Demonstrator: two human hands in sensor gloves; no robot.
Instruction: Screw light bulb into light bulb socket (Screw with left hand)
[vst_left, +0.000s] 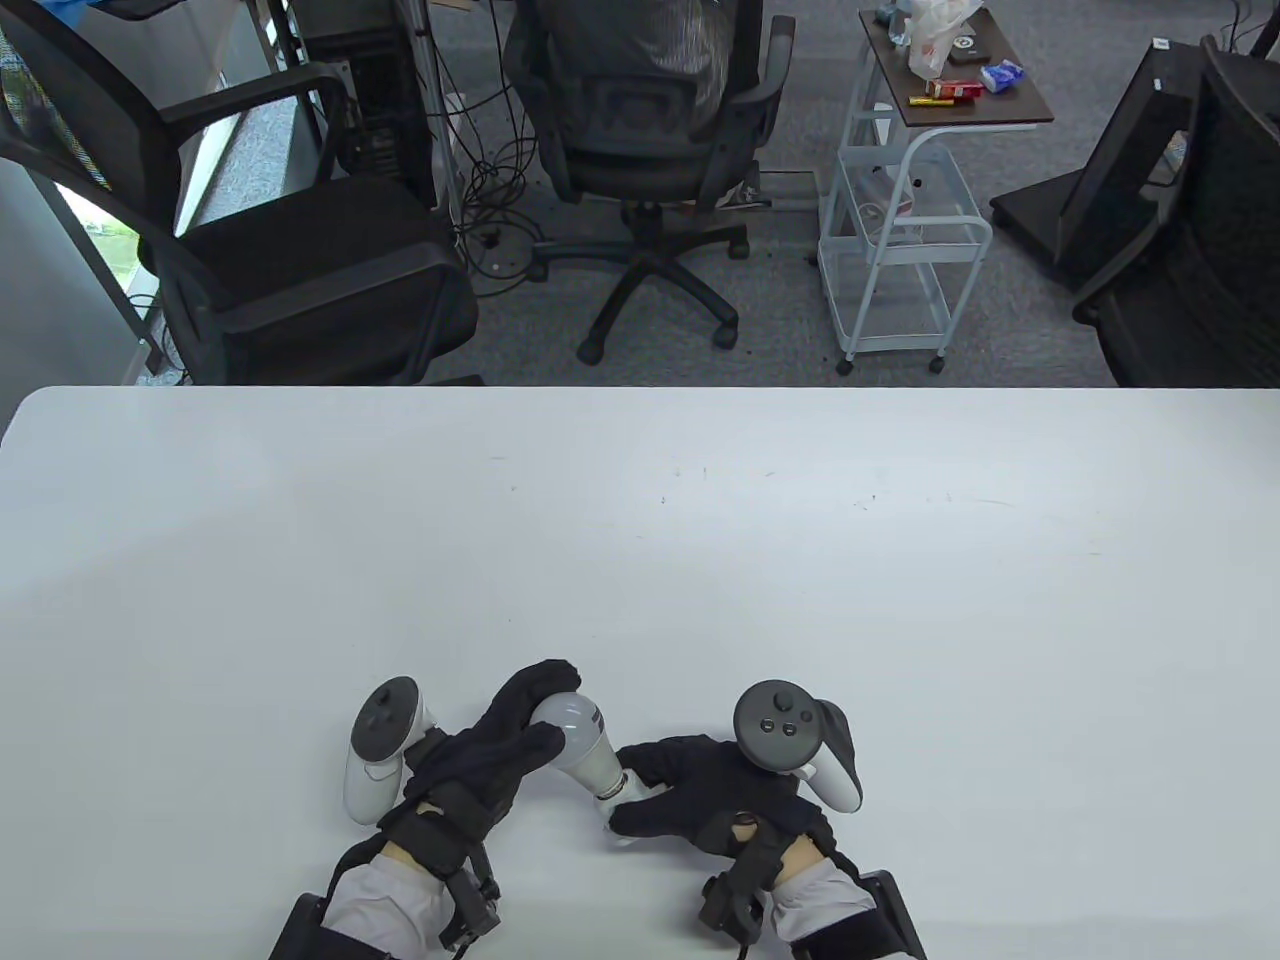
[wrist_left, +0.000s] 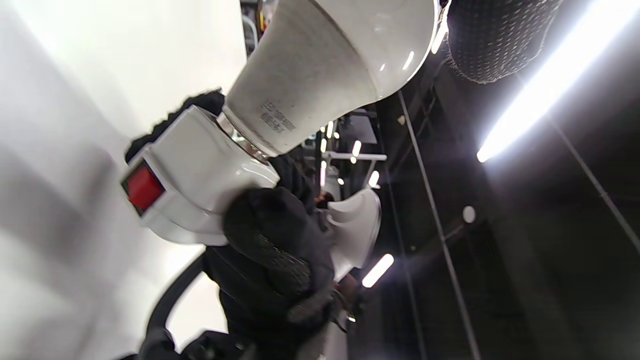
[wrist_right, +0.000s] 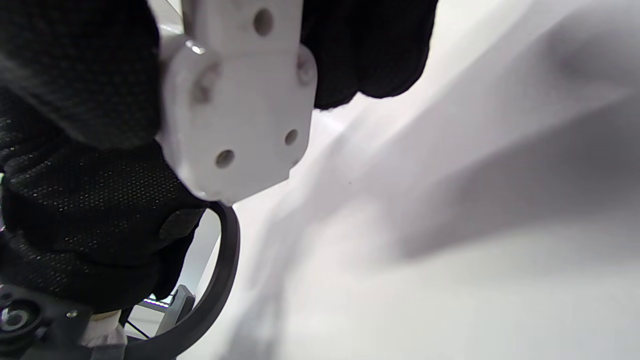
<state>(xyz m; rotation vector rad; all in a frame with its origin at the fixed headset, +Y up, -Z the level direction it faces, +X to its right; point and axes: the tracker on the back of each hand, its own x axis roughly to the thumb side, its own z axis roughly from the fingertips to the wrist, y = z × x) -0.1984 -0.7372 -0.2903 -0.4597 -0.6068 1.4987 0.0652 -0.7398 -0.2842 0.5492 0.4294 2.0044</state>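
Gripping the socket (wrist_left: 195, 195), right hand (vst_left: 700, 800); left hand (vst_left: 490, 760) holds bulb (vst_left: 585, 740), dome tilted up-left

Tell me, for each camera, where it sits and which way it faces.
Table view: from above, looking down at the white table; both gloved hands and trackers show, left hand on the light bulb, right hand beside it.
Left wrist view: tilted upward past bulb and socket toward ceiling lights; fingers at top.
Right wrist view: low, close to the socket's base and the table.
Shared: all three show the socket.
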